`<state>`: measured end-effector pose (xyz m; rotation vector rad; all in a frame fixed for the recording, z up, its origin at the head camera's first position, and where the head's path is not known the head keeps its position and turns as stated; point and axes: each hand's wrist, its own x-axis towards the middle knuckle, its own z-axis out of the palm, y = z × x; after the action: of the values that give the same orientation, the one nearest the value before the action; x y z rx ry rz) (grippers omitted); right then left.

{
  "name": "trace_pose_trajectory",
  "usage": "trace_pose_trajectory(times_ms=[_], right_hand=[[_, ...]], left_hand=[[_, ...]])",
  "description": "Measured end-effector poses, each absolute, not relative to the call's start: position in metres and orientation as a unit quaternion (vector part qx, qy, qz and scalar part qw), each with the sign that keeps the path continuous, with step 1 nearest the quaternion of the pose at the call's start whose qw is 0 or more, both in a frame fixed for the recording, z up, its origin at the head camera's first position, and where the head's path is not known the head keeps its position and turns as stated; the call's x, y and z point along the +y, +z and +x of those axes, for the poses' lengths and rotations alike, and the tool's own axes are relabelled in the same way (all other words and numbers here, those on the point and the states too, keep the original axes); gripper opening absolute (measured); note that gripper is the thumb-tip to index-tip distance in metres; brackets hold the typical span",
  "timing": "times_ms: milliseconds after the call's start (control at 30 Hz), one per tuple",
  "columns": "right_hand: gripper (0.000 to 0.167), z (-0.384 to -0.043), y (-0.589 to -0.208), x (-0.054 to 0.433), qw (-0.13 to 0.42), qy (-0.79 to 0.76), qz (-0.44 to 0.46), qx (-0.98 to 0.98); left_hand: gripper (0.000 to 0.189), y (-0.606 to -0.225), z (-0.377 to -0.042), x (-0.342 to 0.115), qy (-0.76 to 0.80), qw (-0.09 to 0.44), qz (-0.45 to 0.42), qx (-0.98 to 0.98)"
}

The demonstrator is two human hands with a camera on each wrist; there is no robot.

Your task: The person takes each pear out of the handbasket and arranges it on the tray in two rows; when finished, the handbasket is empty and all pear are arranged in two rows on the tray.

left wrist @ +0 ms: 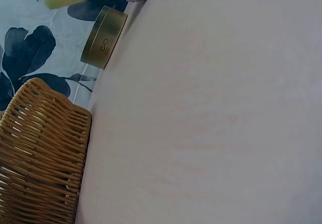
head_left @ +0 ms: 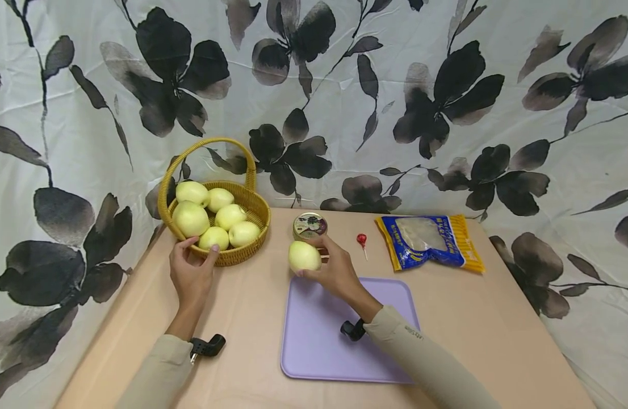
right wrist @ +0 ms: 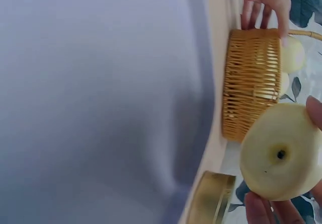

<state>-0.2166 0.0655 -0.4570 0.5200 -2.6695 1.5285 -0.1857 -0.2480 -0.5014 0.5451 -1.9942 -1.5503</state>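
Note:
A yellow wicker basket (head_left: 239, 258) with a tall handle stands at the back left, with several pale yellow-green pears (head_left: 190, 218) in it. My left hand (head_left: 191, 278) holds the basket's near left side, its thumb up at the rim. In the right wrist view the left hand (right wrist: 269, 0) shows at the basket's wall; no left fingers show in the left wrist view. My right hand (head_left: 336, 270) grips one pear (head_left: 304, 257) between thumb and fingers, above the back left edge of a purple tray (head_left: 339, 341). The pear's dark blossom end (right wrist: 280, 154) faces the right wrist camera.
A round gold tin (head_left: 310, 222) stands just behind the held pear. Right of it lie a red lollipop (head_left: 362, 241) and a blue and yellow packet (head_left: 428, 241). A floral cloth (head_left: 344, 102) hangs behind the peach-coloured table (head_left: 247, 329).

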Motion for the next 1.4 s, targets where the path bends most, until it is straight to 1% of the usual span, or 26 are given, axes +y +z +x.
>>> trace_pose_trajectory(times_ms=[167,433,567,800,933,1100,1400], right_hand=[[0.066,-0.203,-0.468,0.075,-0.011,0.474,0.162,-0.865],[0.065,-0.187,-0.48,0.075,-0.011,0.435,0.161,-0.886],[0.068,-0.183,-0.482,0.071,0.001,0.418,0.151,-0.896],[0.07,-0.178,-0.482,0.066,0.05,0.342,0.161,-0.925],[0.071,-0.175,-0.482,0.064,0.067,0.32,0.167,-0.93],[0.07,-0.172,-0.481,0.063,0.073,0.309,0.17,-0.933],[0.07,-0.169,-0.48,0.063,0.068,0.309,0.181,-0.931]], left_hand=[[0.058,-0.5,-0.185,-0.249,-0.568,0.273,0.208,-0.748],[0.057,-0.5,-0.185,-0.247,-0.569,0.276,0.202,-0.748],[0.057,-0.499,-0.185,-0.247,-0.568,0.279,0.201,-0.748],[0.058,-0.499,-0.185,-0.247,-0.576,0.277,0.197,-0.744],[0.057,-0.5,-0.185,-0.247,-0.574,0.277,0.202,-0.744],[0.058,-0.499,-0.185,-0.247,-0.577,0.274,0.201,-0.743],[0.058,-0.499,-0.184,-0.247,-0.575,0.274,0.198,-0.745]])
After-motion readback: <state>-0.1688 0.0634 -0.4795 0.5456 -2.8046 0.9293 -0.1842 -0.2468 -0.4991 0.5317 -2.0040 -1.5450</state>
